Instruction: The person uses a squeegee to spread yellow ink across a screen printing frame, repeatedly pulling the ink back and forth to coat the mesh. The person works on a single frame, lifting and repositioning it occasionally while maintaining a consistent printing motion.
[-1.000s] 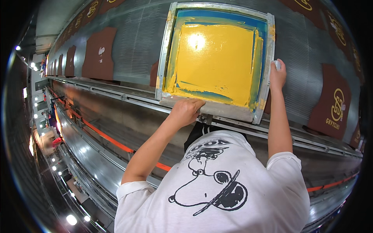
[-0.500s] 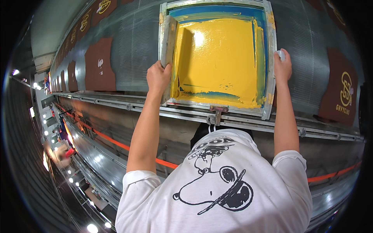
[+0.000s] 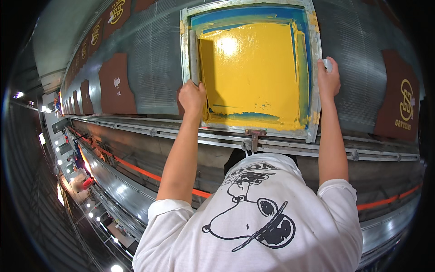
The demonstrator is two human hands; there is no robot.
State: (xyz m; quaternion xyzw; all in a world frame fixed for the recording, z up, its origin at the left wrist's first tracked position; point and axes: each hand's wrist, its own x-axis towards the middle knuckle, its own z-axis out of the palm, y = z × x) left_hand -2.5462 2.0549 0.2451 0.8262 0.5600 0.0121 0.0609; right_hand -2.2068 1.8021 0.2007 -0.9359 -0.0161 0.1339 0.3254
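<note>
A screen-printing frame (image 3: 314, 115) with pale metal sides lies on the long table before me. Thick yellow ink (image 3: 256, 75) coats most of its blue mesh (image 3: 244, 12). At the frame's left side, my left hand (image 3: 193, 96) is closed round a grey squeegee (image 3: 194, 56), which stands steeply along the ink's left edge and casts a shadow on it. On the opposite side, my right hand (image 3: 330, 80) grips a whitish handle (image 3: 327, 65) at the frame's right edge. The fingers hide most of that handle.
Brown fabric pieces with prints lie along the table, one at the right (image 3: 398, 97) and one at the left (image 3: 117, 84). A metal rail (image 3: 136, 128) runs along the near edge, with a rusty bracket (image 3: 255, 136) below the frame. An orange bar (image 3: 140, 171) crosses behind me.
My left hand has turned over, its knuckles now upward, and the squeegee's broad face has swung to show only a narrow edge. My right hand keeps its grip. The whole view has shifted slightly.
</note>
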